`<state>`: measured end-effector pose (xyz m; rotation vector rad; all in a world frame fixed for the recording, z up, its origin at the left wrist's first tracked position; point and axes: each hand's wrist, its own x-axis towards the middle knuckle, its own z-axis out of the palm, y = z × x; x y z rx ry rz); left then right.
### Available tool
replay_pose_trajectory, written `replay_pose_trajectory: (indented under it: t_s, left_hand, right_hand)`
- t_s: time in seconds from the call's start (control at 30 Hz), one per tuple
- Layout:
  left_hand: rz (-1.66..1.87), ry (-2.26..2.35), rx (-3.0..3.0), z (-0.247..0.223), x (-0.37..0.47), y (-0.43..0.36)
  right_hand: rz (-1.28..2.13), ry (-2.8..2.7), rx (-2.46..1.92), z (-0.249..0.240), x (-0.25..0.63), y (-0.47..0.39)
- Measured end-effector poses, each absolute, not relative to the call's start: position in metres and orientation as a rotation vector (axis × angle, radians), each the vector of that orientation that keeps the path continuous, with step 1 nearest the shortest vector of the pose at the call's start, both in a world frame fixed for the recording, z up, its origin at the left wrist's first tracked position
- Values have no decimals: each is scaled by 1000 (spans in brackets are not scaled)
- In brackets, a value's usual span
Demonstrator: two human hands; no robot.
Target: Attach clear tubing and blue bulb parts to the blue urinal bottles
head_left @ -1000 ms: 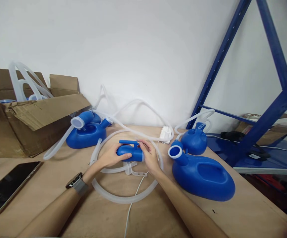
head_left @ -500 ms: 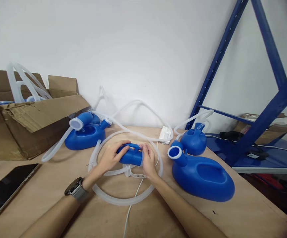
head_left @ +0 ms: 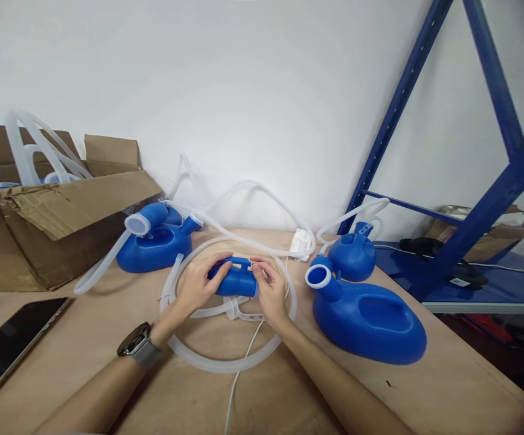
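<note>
Blue plastic formed the handled piece (head_left: 235, 281), held above the coiled clear hose (head_left: 239, 364) near the table's middle. The left hand (head_left: 201, 279) had its fingers clamped around the piece's left end; the right hand (head_left: 270, 289) had its thumb and fingertips pinched together at the right end of the handle. To the right lay a large blue bottle (head_left: 370, 323), its white-rimmed mouth open. Farther off, a smaller blue bottle (head_left: 355, 257) stood near a white adapter (head_left: 300, 244), before the pale wall (head_left: 262, 96).
</note>
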<state>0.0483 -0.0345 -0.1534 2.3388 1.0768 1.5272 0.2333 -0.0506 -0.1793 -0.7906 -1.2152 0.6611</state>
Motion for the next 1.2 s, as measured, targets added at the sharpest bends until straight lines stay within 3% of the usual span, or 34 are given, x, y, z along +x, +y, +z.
replay_pose_trajectory:
  t_s: [1.0, 1.2]
  left_hand:
    - [1759, 884, 2635, -150, 52, -49]
    - [1779, 870, 2697, -153, 54, -49]
  right_hand:
    - [733, -1723, -822, -153, 269, -52]
    - [576, -1883, -812, -144, 280, -51]
